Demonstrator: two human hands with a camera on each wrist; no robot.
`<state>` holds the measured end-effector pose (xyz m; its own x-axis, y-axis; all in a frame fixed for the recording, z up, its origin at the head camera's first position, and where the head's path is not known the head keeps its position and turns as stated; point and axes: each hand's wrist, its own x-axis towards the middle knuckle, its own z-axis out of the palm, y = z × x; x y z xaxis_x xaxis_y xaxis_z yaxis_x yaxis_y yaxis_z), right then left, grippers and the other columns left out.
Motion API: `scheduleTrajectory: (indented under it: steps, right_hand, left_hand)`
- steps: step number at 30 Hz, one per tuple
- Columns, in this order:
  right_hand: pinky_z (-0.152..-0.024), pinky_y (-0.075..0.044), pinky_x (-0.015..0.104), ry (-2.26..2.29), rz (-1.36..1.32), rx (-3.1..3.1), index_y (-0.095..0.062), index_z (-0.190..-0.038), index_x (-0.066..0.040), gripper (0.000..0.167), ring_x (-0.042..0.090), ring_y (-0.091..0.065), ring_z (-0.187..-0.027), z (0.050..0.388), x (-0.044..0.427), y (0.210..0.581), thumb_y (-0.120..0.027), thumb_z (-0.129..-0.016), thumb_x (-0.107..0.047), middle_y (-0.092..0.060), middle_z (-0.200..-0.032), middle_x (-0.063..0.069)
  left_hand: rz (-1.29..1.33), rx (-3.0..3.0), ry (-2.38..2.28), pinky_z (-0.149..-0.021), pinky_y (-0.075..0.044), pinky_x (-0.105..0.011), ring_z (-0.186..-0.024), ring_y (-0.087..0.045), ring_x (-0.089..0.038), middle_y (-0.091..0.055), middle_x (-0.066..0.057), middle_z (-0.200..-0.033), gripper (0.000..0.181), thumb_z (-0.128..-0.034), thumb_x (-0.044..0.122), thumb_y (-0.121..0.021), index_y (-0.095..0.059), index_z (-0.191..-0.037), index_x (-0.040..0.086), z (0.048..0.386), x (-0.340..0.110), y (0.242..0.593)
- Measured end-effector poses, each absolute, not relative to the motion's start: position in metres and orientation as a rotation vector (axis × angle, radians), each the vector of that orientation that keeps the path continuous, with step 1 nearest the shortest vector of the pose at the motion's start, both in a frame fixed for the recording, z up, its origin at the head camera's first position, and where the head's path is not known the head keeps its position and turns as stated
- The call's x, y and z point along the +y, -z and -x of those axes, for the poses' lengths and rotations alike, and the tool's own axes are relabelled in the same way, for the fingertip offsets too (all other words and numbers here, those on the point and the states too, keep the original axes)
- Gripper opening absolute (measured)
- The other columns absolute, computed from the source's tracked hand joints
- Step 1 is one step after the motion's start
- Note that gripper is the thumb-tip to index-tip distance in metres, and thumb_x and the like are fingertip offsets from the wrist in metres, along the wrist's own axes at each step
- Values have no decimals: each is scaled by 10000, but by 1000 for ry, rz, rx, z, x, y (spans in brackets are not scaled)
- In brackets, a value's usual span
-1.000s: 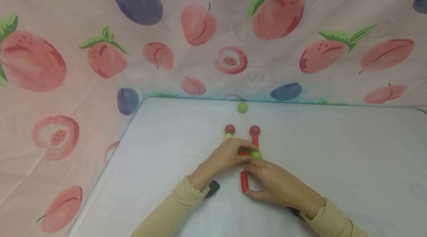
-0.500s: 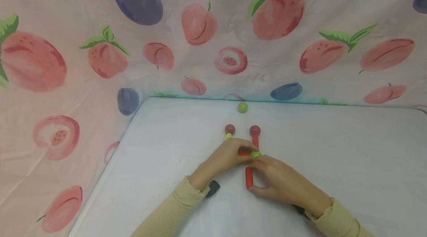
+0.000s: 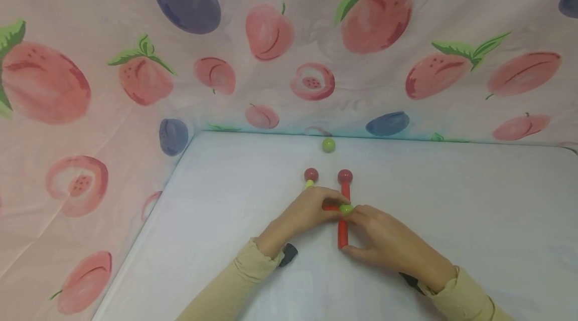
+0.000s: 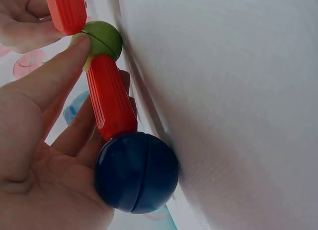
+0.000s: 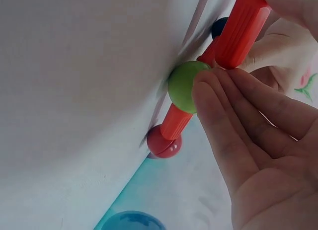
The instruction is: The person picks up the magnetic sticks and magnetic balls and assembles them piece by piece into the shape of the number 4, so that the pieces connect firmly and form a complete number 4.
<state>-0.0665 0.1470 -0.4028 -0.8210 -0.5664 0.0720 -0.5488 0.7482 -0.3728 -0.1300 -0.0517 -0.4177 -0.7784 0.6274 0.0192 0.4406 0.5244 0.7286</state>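
My left hand [image 3: 309, 210] pinches a green ball [image 4: 105, 40] of a ball-and-rod construction toy, its thumb on the ball. A red rod [image 4: 110, 98] joins that ball to a dark blue ball [image 4: 136, 173] near the left palm, hidden in the head view. From the green ball another red rod [image 5: 177, 121] runs to a red ball [image 5: 164, 142]. My right hand [image 3: 384, 241] grips a loose-looking red rod [image 3: 343, 235] lengthwise between thumb and fingers. Its far end is at the green ball; whether they touch is unclear. The right fingertips touch the green ball.
Another red ball [image 3: 311, 175] with a yellow-green rod [image 3: 309, 184] lies beyond the left hand, partly covered. A single green ball [image 3: 328, 145] stands near the back edge of the white table [image 3: 451, 200]. Fruit-patterned cloth [image 3: 271, 90] hangs behind and at left.
My right hand has moved right and slightly away from me, bringing its red rod from the lower left into line below the green ball. The left hand has stayed in place.
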Motion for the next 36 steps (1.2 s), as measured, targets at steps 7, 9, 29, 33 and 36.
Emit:
scheduleTrajectory:
  steps: [7,9,29,33,36]
  right_hand:
    - [-887,-571,359,569,874,2887,-694,-1144,-133,439,104,-633,-979,69,148,400,-826,-788,-354,-677,-1064,-46]
    - [-883,-573,357,567,880,2895,-698,-1128,-136,425,106,-634,-971,69,149,400,-830,-784,-348,-679,-1057,-49]
    - [-878,-573,359,534,887,2931,-712,-1082,-127,380,115,-634,-956,70,151,400,-825,-783,-332,-686,-1029,-39]
    - [-881,-571,363,538,865,2929,-714,-1081,-125,382,118,-636,-959,70,152,399,-835,-774,-318,-686,-1031,-36]
    - [-875,-573,355,537,874,2932,-713,-1079,-117,384,116,-636,-954,70,152,400,-836,-773,-313,-685,-1034,-32]
  left_hand:
    - [-892,2526,-1093,-966,-470,-148,-1037,-644,-21,-730,106,-1113,317,-883,169,-758,-722,-1198,190,130,-52,416]
    - [-889,2526,-1092,-958,-472,-145,-1025,-645,-21,-730,106,-1110,319,-881,172,-760,-723,-1197,191,130,-52,417]
    - [-835,2489,-1119,-945,-477,-142,-1019,-633,-14,-724,119,-1120,327,-880,189,-761,-719,-1204,205,129,-53,418]
    - [-853,2496,-1120,-940,-478,-140,-1010,-634,-6,-726,116,-1111,325,-876,183,-763,-720,-1198,204,130,-53,419]
    - [-866,2501,-1116,-941,-478,-140,-1005,-634,1,-727,118,-1106,325,-875,183,-764,-721,-1196,203,130,-53,419]
